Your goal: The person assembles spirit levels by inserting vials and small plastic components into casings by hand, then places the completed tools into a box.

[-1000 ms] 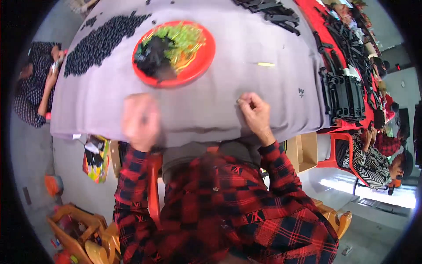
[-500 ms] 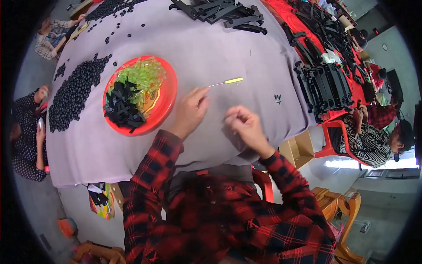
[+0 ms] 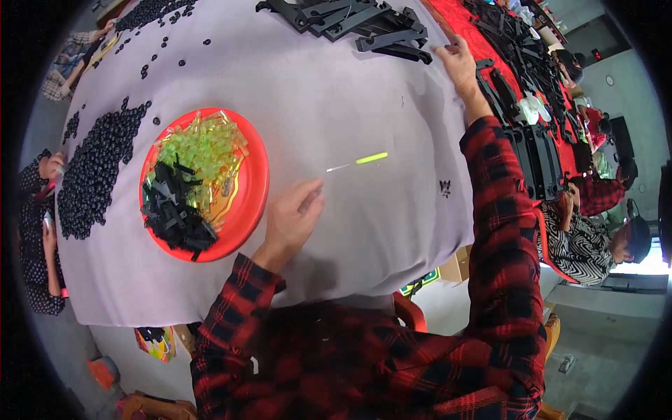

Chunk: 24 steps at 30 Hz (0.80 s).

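Note:
My left hand (image 3: 290, 220) rests low over the cloth, just right of the red plate (image 3: 257, 150). Its fingers are loosely bent, the thumb stands apart, and nothing shows in it. My right hand (image 3: 460, 68) is stretched far out, fingers apart and empty, beside the right end of a pile of long black plastic pieces (image 3: 343, 21). Between the hands lies a small screwdriver with a yellow-green handle (image 3: 372, 158) and thin metal shaft. On the plate are clear yellow-green plastic pieces (image 3: 199, 147) and small black plastic parts (image 3: 175, 213).
Many small round black pieces (image 3: 98, 168) are heaped at the left on the pale cloth (image 3: 322, 105). A few tiny dark bits (image 3: 445, 187) lie near the right edge. More long black parts (image 3: 537, 157) cover a red-topped table at the right. Other people sit at both sides.
My right hand has moved from in front of me to the far right, by the long black pieces. My left hand stays near the plate. The view has shifted.

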Tool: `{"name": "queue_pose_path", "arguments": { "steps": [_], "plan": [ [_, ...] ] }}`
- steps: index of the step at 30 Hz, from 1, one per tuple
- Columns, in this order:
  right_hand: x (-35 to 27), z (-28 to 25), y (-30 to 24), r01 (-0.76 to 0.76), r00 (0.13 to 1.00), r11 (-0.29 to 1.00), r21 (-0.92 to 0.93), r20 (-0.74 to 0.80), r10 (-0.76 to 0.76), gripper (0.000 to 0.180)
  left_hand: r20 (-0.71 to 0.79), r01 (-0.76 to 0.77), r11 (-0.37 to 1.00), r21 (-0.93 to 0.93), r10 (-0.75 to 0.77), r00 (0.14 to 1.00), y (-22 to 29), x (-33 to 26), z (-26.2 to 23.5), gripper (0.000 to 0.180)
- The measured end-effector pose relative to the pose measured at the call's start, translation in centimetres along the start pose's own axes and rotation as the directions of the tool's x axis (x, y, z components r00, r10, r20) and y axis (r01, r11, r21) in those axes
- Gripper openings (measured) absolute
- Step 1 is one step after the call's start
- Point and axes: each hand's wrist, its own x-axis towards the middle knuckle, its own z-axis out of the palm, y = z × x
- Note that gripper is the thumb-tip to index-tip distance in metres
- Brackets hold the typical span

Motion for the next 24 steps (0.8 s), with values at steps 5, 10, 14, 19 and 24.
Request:
{"name": "queue_pose_path", "arguments": {
  "steps": [5, 10, 14, 19, 24],
  "plan": [
    [7.6, 2.3, 1.1, -0.349, 0.937, 0.909, 0.229, 0.111, 0.332, 0.091, 0.014, -0.02, 0.997, 0.077, 0.019, 1.0, 0.1, 0.0, -0.3, 0.019],
    [10.8, 6.4, 1.0, -0.309, 0.945, 0.916, 0.258, 0.195, 0.263, 0.109, 0.071, -0.013, 0.993, 0.12, 0.004, 0.997, 0.1, 0.0, -1.0, 0.025],
    [12.7, 8.3, 2.9, -0.44, 0.796, 0.897, 0.054, 0.486, 0.361, 0.098, 0.192, 0.083, 0.984, 0.159, -0.113, 0.975, 1.1, 0.3, -1.6, 0.026],
    [13.9, 9.1, 4.5, -0.541, 0.679, 0.84, 0.032, 0.606, 0.415, 0.076, 0.162, 0.117, 0.989, 0.094, -0.131, 0.978, 1.3, 0.9, -1.1, 0.026],
    [9.1, 8.3, -0.4, -0.536, 0.562, 0.837, 0.109, 0.786, 0.257, 0.059, 0.089, 0.037, 0.992, 0.119, -0.048, 0.995, 0.4, 0.5, -0.8, 0.025]
  ]
}}
